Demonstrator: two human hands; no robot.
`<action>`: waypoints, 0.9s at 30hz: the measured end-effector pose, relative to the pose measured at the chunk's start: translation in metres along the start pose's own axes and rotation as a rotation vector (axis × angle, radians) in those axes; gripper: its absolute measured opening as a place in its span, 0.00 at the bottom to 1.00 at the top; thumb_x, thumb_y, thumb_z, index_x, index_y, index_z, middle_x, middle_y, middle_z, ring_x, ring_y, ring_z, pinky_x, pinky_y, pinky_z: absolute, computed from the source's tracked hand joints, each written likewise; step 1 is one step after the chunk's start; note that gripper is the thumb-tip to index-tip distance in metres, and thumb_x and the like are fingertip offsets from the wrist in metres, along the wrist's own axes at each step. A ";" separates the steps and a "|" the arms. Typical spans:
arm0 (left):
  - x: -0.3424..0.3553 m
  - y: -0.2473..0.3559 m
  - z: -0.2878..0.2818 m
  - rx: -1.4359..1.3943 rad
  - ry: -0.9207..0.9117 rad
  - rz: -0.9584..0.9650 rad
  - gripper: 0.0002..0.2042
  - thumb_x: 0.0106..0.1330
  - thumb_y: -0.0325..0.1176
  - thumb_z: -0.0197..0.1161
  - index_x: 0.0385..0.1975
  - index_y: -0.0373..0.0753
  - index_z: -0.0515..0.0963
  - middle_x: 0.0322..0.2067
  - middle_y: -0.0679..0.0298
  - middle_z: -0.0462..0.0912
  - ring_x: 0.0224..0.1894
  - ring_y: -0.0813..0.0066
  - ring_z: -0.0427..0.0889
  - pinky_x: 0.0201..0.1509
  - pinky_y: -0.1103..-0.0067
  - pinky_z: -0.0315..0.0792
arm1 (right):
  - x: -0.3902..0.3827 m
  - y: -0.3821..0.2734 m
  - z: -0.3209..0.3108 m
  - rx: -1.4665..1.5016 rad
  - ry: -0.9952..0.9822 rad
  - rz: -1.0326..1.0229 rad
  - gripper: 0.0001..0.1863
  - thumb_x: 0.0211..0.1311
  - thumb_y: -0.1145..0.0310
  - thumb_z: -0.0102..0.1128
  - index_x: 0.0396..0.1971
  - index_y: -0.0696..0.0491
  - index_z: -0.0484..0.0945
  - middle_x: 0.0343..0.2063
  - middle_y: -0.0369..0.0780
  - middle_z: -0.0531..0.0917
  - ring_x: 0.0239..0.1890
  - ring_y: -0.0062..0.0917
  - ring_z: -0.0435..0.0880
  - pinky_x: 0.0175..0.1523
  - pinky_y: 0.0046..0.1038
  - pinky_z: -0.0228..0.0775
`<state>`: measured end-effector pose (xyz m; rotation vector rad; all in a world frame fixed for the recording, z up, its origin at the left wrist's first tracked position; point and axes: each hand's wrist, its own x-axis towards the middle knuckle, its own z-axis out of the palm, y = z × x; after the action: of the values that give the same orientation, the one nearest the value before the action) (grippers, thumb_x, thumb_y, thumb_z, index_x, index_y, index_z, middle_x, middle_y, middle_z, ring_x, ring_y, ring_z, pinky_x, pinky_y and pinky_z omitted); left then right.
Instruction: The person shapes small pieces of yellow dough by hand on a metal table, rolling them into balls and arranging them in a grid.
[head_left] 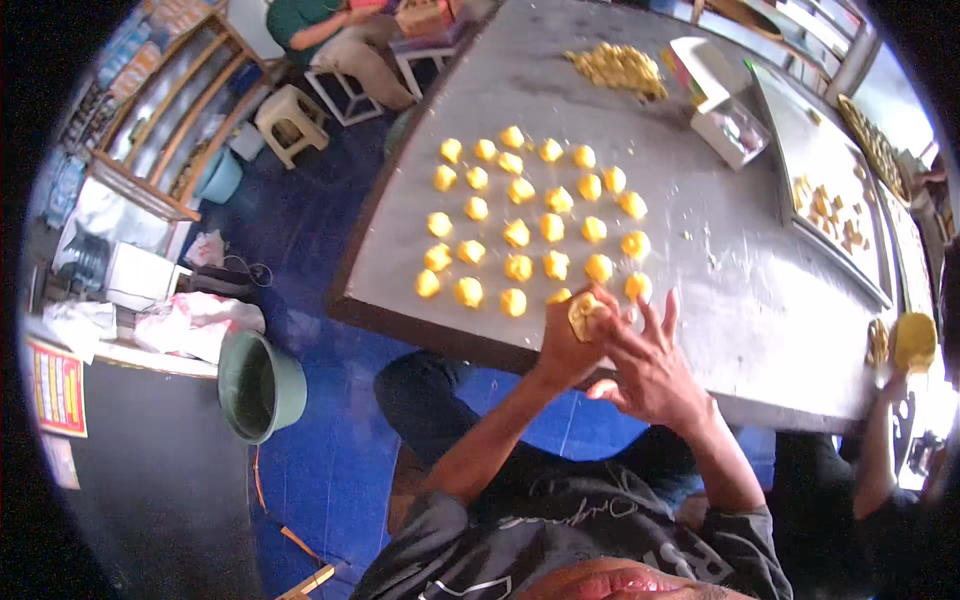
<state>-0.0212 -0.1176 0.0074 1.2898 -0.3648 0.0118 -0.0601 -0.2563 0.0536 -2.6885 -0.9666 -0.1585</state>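
Two hands, twenty-six dough balls

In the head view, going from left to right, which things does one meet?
Green bucket on the floor → white stool → rows of yellow dough balls → left hand holding a dough piece → right hand → metal tray.

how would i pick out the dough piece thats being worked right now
Start at the long grey metal table and find the grid of small round yellow dough balls laid out on it. Go to the table's near edge, where the person's left hand and right hand meet. The pale yellow flattened dough piece is there, the only one lifted off the table and held in fingers.
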 end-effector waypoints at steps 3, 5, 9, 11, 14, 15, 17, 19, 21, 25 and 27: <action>0.000 -0.002 -0.005 0.086 -0.011 0.008 0.06 0.54 0.26 0.63 0.26 0.38 0.70 0.20 0.69 0.74 0.25 0.85 0.71 0.28 0.82 0.68 | 0.003 0.001 -0.004 0.027 0.032 -0.018 0.38 0.52 0.34 0.44 0.46 0.54 0.75 0.57 0.40 0.64 0.61 0.52 0.50 0.61 0.63 0.26; -0.003 0.006 -0.009 0.161 -0.015 -0.005 0.07 0.53 0.26 0.63 0.25 0.38 0.71 0.20 0.68 0.75 0.24 0.85 0.72 0.29 0.81 0.69 | 0.002 -0.004 -0.021 0.111 0.034 -0.079 0.33 0.53 0.40 0.51 0.47 0.53 0.74 0.56 0.41 0.66 0.62 0.51 0.52 0.63 0.60 0.29; 0.000 0.015 -0.006 0.216 -0.102 0.073 0.10 0.48 0.30 0.69 0.25 0.39 0.72 0.22 0.67 0.78 0.24 0.81 0.76 0.30 0.80 0.71 | 0.017 0.001 -0.025 0.453 0.348 0.080 0.22 0.54 0.61 0.60 0.49 0.52 0.72 0.53 0.45 0.68 0.62 0.45 0.56 0.67 0.48 0.33; -0.001 0.016 -0.008 0.217 -0.225 0.035 0.14 0.46 0.30 0.71 0.30 0.39 0.73 0.26 0.67 0.77 0.31 0.82 0.75 0.35 0.80 0.71 | 0.022 0.009 -0.034 0.403 0.236 0.036 0.21 0.54 0.63 0.59 0.48 0.52 0.73 0.52 0.45 0.69 0.62 0.45 0.57 0.67 0.48 0.33; -0.007 0.010 -0.012 0.348 -0.188 0.094 0.14 0.45 0.31 0.71 0.30 0.38 0.74 0.28 0.66 0.78 0.33 0.80 0.76 0.38 0.79 0.72 | 0.030 0.006 -0.046 0.333 0.079 -0.094 0.16 0.55 0.70 0.56 0.45 0.52 0.74 0.48 0.45 0.73 0.60 0.45 0.60 0.67 0.49 0.35; -0.006 0.011 -0.013 0.347 -0.188 0.096 0.14 0.45 0.31 0.71 0.30 0.38 0.74 0.28 0.66 0.78 0.33 0.80 0.76 0.38 0.79 0.72 | 0.031 0.005 -0.044 0.440 0.094 -0.058 0.15 0.54 0.71 0.56 0.43 0.52 0.75 0.47 0.43 0.73 0.59 0.45 0.61 0.67 0.49 0.36; -0.004 0.016 -0.016 0.324 -0.292 0.102 0.15 0.45 0.35 0.71 0.31 0.38 0.74 0.28 0.61 0.80 0.31 0.67 0.81 0.36 0.75 0.73 | 0.031 0.004 -0.042 0.546 0.109 -0.024 0.13 0.54 0.71 0.56 0.42 0.52 0.76 0.46 0.42 0.74 0.59 0.45 0.62 0.67 0.49 0.37; -0.005 0.016 -0.016 0.365 -0.275 0.171 0.15 0.46 0.34 0.70 0.31 0.38 0.74 0.28 0.60 0.80 0.31 0.67 0.81 0.36 0.75 0.73 | 0.027 0.006 -0.041 0.504 0.102 -0.095 0.12 0.55 0.72 0.56 0.41 0.51 0.78 0.46 0.41 0.75 0.58 0.43 0.64 0.66 0.51 0.38; -0.005 0.017 -0.016 0.406 -0.257 0.237 0.15 0.46 0.33 0.70 0.32 0.38 0.74 0.28 0.59 0.79 0.31 0.66 0.81 0.35 0.75 0.73 | 0.023 0.009 -0.036 0.381 0.128 -0.155 0.12 0.55 0.68 0.57 0.41 0.50 0.78 0.46 0.40 0.74 0.59 0.42 0.63 0.66 0.53 0.38; -0.002 0.024 -0.018 0.320 -0.250 0.170 0.12 0.49 0.33 0.68 0.28 0.38 0.72 0.23 0.62 0.78 0.26 0.71 0.79 0.31 0.77 0.71 | 0.015 -0.012 -0.040 0.039 0.142 -0.185 0.20 0.55 0.49 0.55 0.40 0.48 0.79 0.49 0.37 0.72 0.60 0.39 0.59 0.64 0.58 0.35; 0.001 0.032 -0.017 0.300 -0.219 0.126 0.12 0.50 0.35 0.67 0.23 0.39 0.70 0.18 0.65 0.77 0.21 0.73 0.78 0.26 0.78 0.69 | 0.007 -0.016 -0.030 -0.034 0.116 -0.147 0.26 0.53 0.42 0.51 0.41 0.47 0.79 0.50 0.36 0.71 0.61 0.39 0.58 0.64 0.58 0.34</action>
<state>-0.0221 -0.0929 0.0336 1.5675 -0.6503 0.0330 -0.0647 -0.2492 0.0869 -2.6048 -1.1336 -0.3588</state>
